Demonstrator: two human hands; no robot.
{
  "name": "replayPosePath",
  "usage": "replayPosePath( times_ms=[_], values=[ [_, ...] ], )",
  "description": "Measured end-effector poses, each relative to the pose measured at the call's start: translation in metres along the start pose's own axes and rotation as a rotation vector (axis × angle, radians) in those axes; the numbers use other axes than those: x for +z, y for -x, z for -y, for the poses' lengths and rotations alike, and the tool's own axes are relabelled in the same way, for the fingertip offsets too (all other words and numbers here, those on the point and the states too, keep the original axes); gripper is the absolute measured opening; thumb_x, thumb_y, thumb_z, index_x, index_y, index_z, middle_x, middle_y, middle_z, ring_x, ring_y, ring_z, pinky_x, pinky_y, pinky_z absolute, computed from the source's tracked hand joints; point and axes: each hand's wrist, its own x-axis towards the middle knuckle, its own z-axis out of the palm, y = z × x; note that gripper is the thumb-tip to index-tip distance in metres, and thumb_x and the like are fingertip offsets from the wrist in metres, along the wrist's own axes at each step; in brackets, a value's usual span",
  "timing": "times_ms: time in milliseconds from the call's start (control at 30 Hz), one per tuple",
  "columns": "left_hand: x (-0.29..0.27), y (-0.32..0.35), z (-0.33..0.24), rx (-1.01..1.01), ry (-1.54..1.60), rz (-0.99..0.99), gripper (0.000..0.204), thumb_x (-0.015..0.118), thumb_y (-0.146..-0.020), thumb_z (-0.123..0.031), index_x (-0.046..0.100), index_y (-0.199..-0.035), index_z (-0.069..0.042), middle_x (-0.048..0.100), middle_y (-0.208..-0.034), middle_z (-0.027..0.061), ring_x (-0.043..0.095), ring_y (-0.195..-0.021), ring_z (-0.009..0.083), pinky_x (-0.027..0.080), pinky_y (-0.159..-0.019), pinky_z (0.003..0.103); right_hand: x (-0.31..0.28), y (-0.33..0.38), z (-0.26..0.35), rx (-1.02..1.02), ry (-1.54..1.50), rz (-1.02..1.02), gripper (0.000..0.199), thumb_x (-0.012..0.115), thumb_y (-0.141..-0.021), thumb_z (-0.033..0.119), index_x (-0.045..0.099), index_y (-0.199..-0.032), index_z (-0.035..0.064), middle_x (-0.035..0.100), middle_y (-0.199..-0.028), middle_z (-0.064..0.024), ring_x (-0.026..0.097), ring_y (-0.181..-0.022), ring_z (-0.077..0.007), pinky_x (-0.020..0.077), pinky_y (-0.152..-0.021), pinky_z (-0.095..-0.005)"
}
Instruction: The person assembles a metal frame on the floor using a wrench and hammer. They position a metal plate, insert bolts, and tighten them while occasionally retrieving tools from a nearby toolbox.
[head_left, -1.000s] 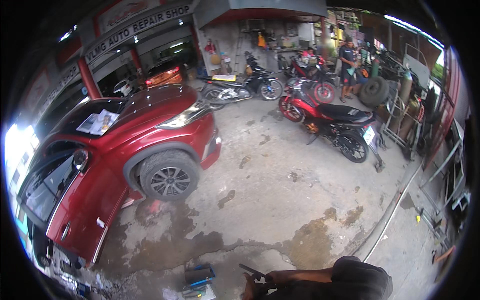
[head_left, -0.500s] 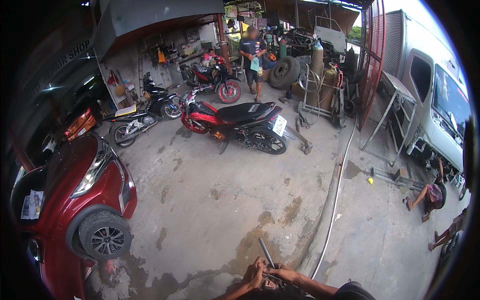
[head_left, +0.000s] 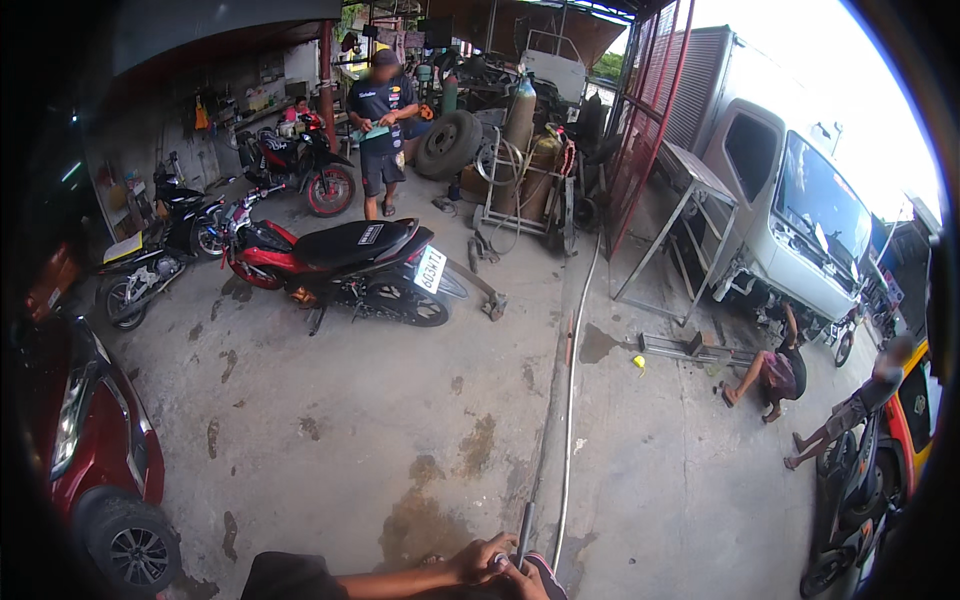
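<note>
Both hands sit at the bottom edge of the floor (head_left: 330, 400). The left hand (head_left: 480, 558) and right hand (head_left: 527, 577) wrap their fingers tight around a thin rod (head_left: 524, 522), so it stands up and cannot slip. A red motorbike (head_left: 340, 262) is parked far off.

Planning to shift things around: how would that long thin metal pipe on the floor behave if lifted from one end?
The long pipe looks thin for its length, so it would probably sag and whip. Being round, on smooth concrete, it may roll if nudged.
</note>
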Motion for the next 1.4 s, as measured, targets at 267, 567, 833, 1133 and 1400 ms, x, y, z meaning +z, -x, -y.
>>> replayPosePath(
  times_ms=[267,567,833,1133,1400],
  values=[
    [-0.007,-0.136,0.086,-0.628,0.071,-0.009,0.051,0.052,-0.102,-0.052,0.066,-0.115,-0.005,0.069,-0.078,0.0062,0.064,-0.076,0.0121,0.049,-0.072,0.03,-0.128,-0.047,0.066,-0.381,-0.068,-0.412,0.034,0.066,-0.095,0.036,0.063,-0.109,0.0049,0.059,-0.079,-0.0034,0.054,-0.062,-0.0134,0.0413,-0.052,-0.028],
    [0.098,-0.342,0.062,-0.177,0.164,0.445,0.043,0.054,-0.104,-0.038,0.059,-0.132,-0.005,0.07,-0.114,0.0105,0.06,-0.105,0.0223,0.028,-0.107,0.044,-0.252,-0.148,0.226,-0.813,-0.198,-0.135,0.06,0.079,-0.085,0.048,0.037,-0.1,0.0092,0.039,-0.06,0.0033,0.037,-0.041,-0.0072,0.0331,-0.037,-0.0243],
    [0.091,-0.464,-0.003,-0.16,0.072,0.181,0.037,0.06,-0.102,-0.033,0.061,-0.092,0.003,0.055,-0.065,0.0101,0.052,-0.056,0.0169,0.04,-0.053,0.035,-0.31,-0.195,0.332,-0.506,-0.417,-0.352,0.024,0.058,-0.103,0.022,0.043,-0.115,0.0066,0.048,-0.068,-0.0005,0.047,-0.051,-0.0096,0.0405,-0.048,-0.0279],
    [0.07,-0.629,0.049,-0.514,0.191,0.255,0.047,0.053,-0.104,-0.044,0.062,-0.082,-0.003,0.05,-0.064,-0.0053,0.044,-0.056,0.0035,0.036,-0.05,0.024,-0.48,-0.253,0.368,-0.143,0.266,-0.357,0.032,0.046,-0.104,0.019,0.053,-0.128,-0.0008,0.073,-0.092,-0.0139,0.068,-0.06,-0.0182,0.0532,-0.053,-0.0325],
    [0.055,-0.804,0.112,-0.347,-0.273,0.238,0.054,0.055,-0.101,-0.041,0.063,-0.072,0.004,0.06,-0.06,0.0152,0.063,-0.056,0.0247,0.047,-0.057,0.041,-0.679,-0.305,0.302,0.459,1.071,-0.645,0.033,0.059,-0.087,0.023,0.062,-0.113,0.0025,0.072,-0.093,-0.0227,0.069,-0.09,-0.0427,0.0532,-0.079,-0.0525]
  ],
)
